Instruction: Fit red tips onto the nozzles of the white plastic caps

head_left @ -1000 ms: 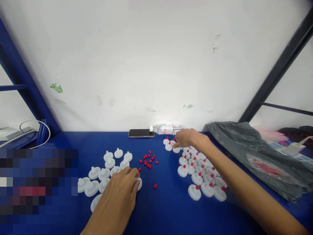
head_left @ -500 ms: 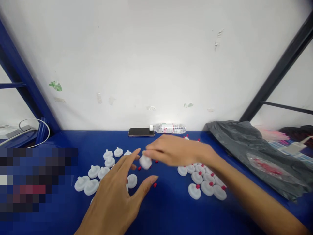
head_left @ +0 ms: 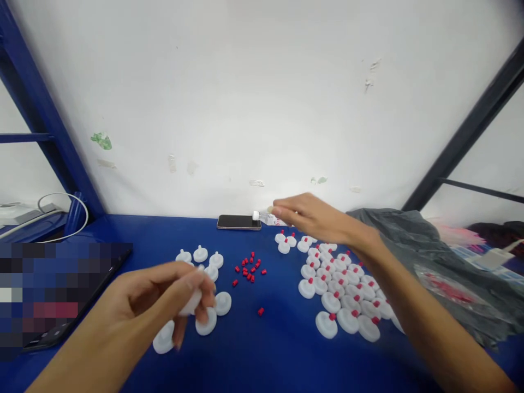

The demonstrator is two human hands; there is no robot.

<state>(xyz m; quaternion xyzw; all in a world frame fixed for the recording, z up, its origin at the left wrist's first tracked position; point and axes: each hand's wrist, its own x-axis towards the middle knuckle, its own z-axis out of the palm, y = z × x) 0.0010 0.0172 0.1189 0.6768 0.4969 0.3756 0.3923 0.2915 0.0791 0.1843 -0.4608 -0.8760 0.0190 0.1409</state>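
Note:
My left hand (head_left: 159,295) is raised over the blue table (head_left: 270,355) with its fingers closed on a blurred white disc (head_left: 189,303). Below and beyond it lie several plain white discs (head_left: 200,255). A small heap of red caps (head_left: 248,268) sits at the centre, with one stray red cap (head_left: 260,311) nearer me. My right hand (head_left: 311,218) hovers over the far end of a group of white discs fitted with red caps (head_left: 339,289). Its fingers are pressed together and point left; whether anything is in them I cannot make out.
A dark phone (head_left: 238,222) and a lying water bottle (head_left: 266,219) rest against the white wall. A grey plastic bag (head_left: 446,262) covers the right side. A white cable (head_left: 61,218) and blue frame posts stand at the left. A pixelated patch hides the near left.
My left hand has lifted off the table, closed on a white disc. My right hand swept to the centre, then back out over the far end of the capped discs.

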